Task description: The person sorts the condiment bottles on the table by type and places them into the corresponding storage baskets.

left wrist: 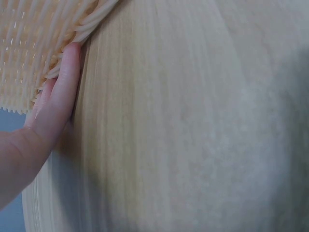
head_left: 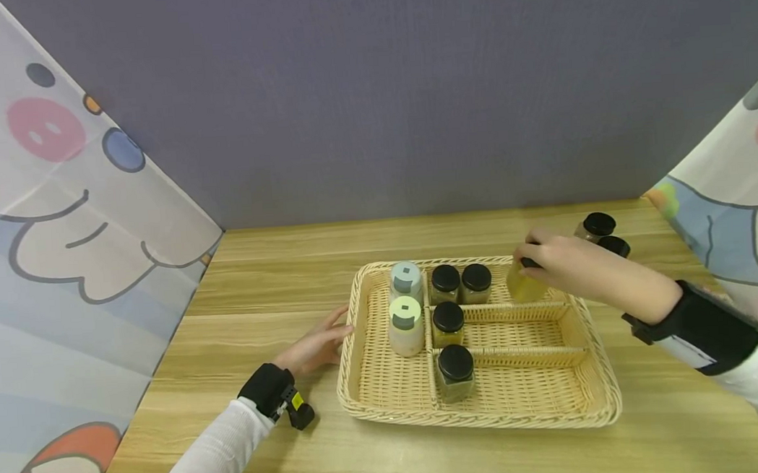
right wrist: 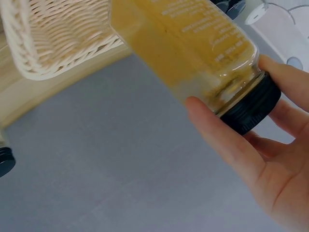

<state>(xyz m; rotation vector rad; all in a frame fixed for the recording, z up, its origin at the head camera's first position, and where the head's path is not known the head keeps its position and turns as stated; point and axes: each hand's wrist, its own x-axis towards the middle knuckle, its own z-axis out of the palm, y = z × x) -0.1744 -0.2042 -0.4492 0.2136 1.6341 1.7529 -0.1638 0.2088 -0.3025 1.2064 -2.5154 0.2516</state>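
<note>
Counting from my end: one basket (head_left: 488, 419), four compartments. Two pale-topped bottles (head_left: 406, 332) in the left one, one behind the other. Four black-lidded jars (head_left: 456, 376) stand in the right-hand rows: two at the back, one middle, one front. Two more spare jars (head_left: 596, 225) on the desk (head_left: 277, 272), just past the basket's back right corner. Plus one held jar (head_left: 522, 285), yellow contents.

Desk is wood-grain; grey wall (head_left: 409, 97) behind, cartoon-print curtains (head_left: 47, 235) both sides.

Hands: right hand (head_left: 563, 258) pinches the held jar near its black lid, thumb against fingers, jar tilted at the back row's right end. Can't tell if it touches the basket. Left hand (head_left: 317, 347) has its fingers extended, touching the basket's left side.
</note>
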